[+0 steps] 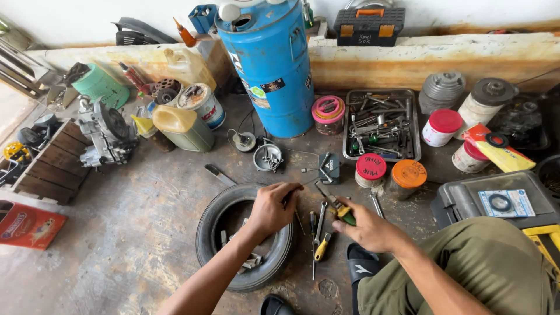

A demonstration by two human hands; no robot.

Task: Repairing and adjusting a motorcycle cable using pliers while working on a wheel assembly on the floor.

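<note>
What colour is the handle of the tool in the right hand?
Green and yellow, on the tool gripped by the right hand; head view.

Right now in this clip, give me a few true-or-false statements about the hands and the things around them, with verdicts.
1. The left hand rests over the small black tyre. True.
2. The right hand holds a green-and-yellow-handled tool. True.
3. The blue drum lies on its side. False: it stands upright.
4. The metal tray of tools sits left of the drum. False: it sits to its right.
5. A yellow-handled screwdriver lies on the floor between the hands. True.
</note>
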